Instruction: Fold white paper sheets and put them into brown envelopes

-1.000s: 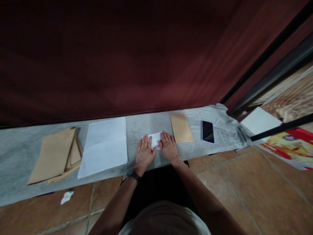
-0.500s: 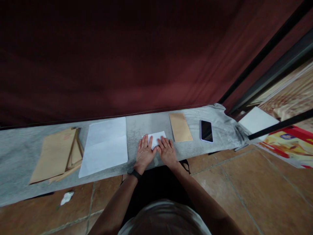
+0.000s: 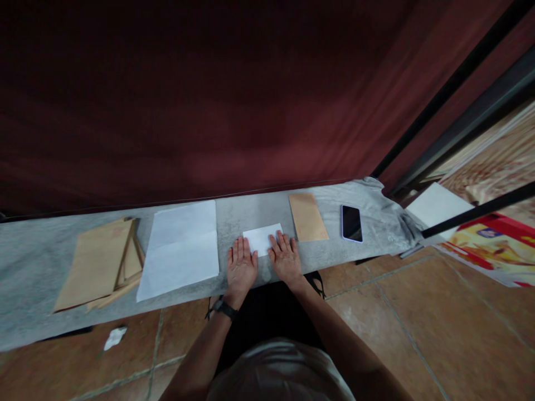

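Small white paper (image 3: 262,238) on the desk (image 3: 251,209)
left hand (image 3: 242,267) is flat at its left edge, right hand's (image 3: 286,259) splayed over the near right corner

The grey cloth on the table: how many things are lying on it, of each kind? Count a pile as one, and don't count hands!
Brown: 2 (brown paper pile, single brown paper)
White: 2 (large white paper, small white paper)
Phones: 1 (dark-screened phone)
Total: 5
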Motion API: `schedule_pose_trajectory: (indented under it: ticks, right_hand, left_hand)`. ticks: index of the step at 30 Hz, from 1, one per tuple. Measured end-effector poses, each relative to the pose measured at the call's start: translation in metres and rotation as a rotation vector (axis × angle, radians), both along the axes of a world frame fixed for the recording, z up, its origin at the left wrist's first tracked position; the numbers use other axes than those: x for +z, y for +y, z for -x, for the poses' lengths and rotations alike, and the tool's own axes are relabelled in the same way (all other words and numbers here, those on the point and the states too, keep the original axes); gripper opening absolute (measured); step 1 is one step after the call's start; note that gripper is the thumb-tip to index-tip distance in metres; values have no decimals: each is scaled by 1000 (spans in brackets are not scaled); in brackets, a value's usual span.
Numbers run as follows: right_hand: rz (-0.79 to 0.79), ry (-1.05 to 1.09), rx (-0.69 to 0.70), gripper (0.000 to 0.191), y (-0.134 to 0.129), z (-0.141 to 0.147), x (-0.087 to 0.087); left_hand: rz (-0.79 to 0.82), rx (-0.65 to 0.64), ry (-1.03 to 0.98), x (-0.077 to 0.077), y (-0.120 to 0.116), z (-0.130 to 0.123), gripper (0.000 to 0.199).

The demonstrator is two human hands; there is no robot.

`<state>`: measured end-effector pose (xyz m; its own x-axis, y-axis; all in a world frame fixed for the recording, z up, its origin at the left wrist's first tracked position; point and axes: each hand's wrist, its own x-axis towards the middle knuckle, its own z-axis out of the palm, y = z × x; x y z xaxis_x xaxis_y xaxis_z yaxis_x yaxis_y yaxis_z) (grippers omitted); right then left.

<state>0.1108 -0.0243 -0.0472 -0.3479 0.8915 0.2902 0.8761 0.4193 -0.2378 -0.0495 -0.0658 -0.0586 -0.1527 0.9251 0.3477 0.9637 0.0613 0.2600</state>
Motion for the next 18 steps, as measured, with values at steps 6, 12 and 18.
schedule_pose_trajectory:
  ticks: [6,12,18]
  right_hand:
    - [10,-8,-6,52,0,1,-1]
    - [39,-3,-8,51,-1,1,2]
    - [51,-2,-16,51,-1,1,4]
  left_hand:
    - [49,48,-197,6,2,5,58]
    - [168,184,-771,32,17,-1,48]
    - [146,260,-1050,48,25,1,39]
